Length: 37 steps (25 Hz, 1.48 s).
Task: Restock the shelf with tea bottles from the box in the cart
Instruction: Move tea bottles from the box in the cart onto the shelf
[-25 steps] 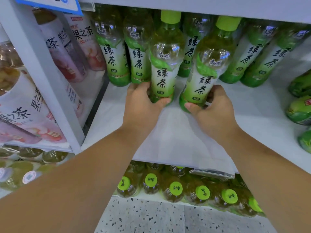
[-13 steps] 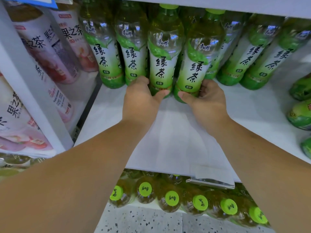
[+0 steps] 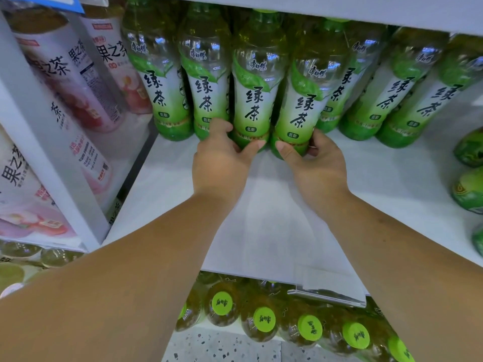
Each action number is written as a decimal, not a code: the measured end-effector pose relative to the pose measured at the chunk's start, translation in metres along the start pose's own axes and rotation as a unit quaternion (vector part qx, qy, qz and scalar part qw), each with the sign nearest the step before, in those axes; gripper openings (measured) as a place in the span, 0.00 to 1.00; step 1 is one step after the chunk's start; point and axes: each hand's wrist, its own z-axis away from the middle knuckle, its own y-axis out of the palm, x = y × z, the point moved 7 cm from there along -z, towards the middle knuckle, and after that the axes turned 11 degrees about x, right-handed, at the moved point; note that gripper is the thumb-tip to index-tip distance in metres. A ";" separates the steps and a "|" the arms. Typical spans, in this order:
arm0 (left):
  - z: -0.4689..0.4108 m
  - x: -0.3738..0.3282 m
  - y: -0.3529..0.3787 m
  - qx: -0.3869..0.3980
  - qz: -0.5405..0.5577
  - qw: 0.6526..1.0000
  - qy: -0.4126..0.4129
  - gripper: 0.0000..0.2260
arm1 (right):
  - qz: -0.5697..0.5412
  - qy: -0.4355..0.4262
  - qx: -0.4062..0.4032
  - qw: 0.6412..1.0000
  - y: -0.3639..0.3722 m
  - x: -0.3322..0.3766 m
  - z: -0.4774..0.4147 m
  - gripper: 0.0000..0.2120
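two green tea bottles point(image 3: 254, 100) point(image 3: 300, 105) are gripped at the base on the white shelf point(image 3: 392, 178), one by the left hand point(image 3: 222, 163), one by the right hand point(image 3: 317, 163). placing step is judged underway; release is needed next.

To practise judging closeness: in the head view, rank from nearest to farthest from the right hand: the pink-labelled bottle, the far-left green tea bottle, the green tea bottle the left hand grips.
1. Green tea bottle gripped by the left hand, just left of the right hand.
2. Far-left green tea bottle, at the row's end.
3. Pink-labelled bottle, further left still.
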 end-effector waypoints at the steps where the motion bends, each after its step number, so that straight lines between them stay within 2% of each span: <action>1: 0.001 0.001 0.000 -0.004 0.002 1.000 0.008 0.24 | 0.021 0.005 0.003 1.000 0.000 -0.002 -0.001 0.21; 5: 0.002 0.000 0.001 -0.005 -0.009 0.999 0.031 0.23 | 0.081 0.019 0.011 0.996 0.000 -0.004 -0.004 0.27; 13: 0.001 0.000 0.004 0.030 -0.007 0.999 0.027 0.21 | 0.099 0.069 0.041 0.992 0.003 0.002 -0.006 0.28; 16: -0.001 0.000 0.005 0.084 0.018 0.996 0.009 0.16 | 0.042 0.085 0.061 0.994 0.004 0.006 0.000 0.22; 19: -0.003 -0.003 0.001 0.131 0.070 0.989 -0.028 0.12 | -0.014 0.112 0.056 0.992 0.002 0.011 0.011 0.11; 23: 0.004 -0.012 -0.009 0.198 0.074 0.976 -0.053 0.08 | -0.042 0.164 0.036 0.985 -0.004 0.018 0.030 0.11; 25: 0.008 -0.012 -0.015 0.228 0.084 0.969 -0.052 0.07 | -0.071 0.182 0.030 0.980 -0.004 0.022 0.043 0.08; 28: 0.025 -0.009 -0.028 0.293 0.117 0.947 -0.062 0.18 | -0.152 0.200 0.003 0.968 -0.003 0.026 0.071 0.02; 31: 0.049 -0.011 -0.043 0.352 0.141 0.923 -0.068 0.22 | -0.171 0.230 -0.008 0.958 -0.004 0.025 0.109 0.12; 35: 0.083 -0.019 -0.068 0.376 0.132 0.914 -0.083 0.21 | -0.172 0.267 -0.013 0.948 -0.007 0.035 0.170 0.14; 37: 0.108 -0.029 -0.078 0.398 0.130 0.903 -0.093 0.22 | -0.159 0.286 -0.014 0.945 -0.014 0.042 0.205 0.19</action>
